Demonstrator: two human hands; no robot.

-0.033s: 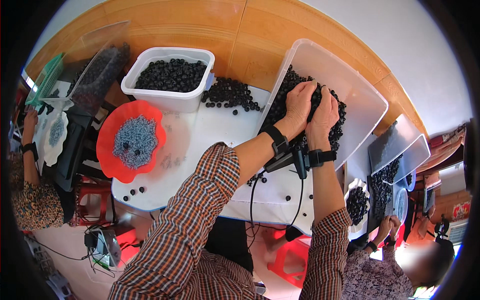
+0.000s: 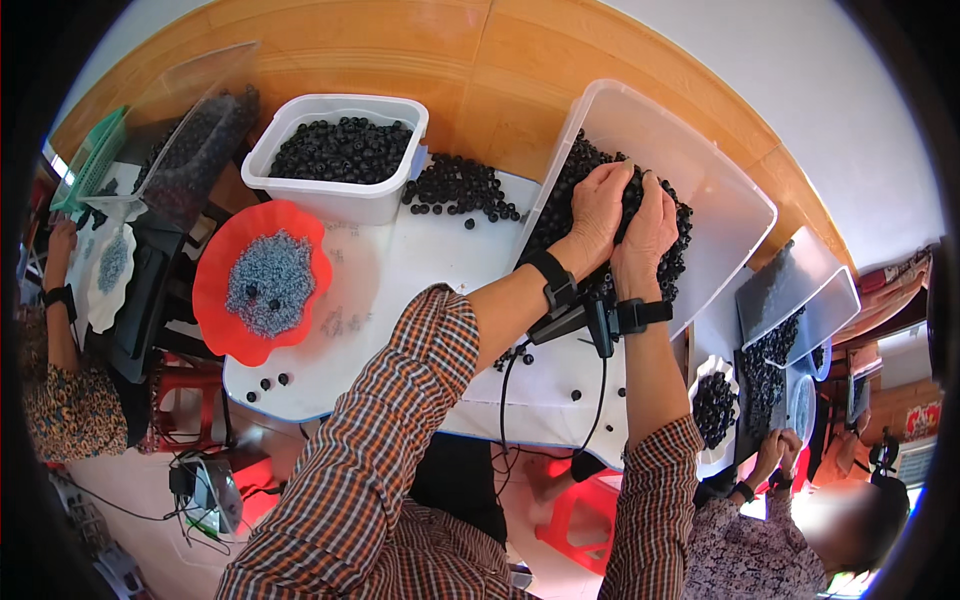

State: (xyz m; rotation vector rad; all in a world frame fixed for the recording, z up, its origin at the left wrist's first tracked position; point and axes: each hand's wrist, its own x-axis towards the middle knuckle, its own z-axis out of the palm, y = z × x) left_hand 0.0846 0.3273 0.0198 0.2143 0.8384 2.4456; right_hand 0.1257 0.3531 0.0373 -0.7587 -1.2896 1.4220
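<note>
A translucent plastic bin (image 2: 718, 200) lies tipped toward me at the right of the white table (image 2: 415, 262). Small round black pieces (image 2: 557, 205), like beads or caps, are heaped inside it. My left hand (image 2: 598, 212) and my right hand (image 2: 647, 228) reach into the heap side by side, fingers curved inward around a clump of the pieces. The fingertips nearly meet at the top. Between the palms more black pieces show; how many are held is hidden.
A white tub (image 2: 395, 203) of black pieces stands at the back left, beside a loose pile (image 2: 455, 187). A red scalloped dish (image 2: 212, 280) holds small grey-blue bits. Black cables (image 2: 504, 400) hang near my wrists. Co-workers sit left and right (image 2: 750, 545).
</note>
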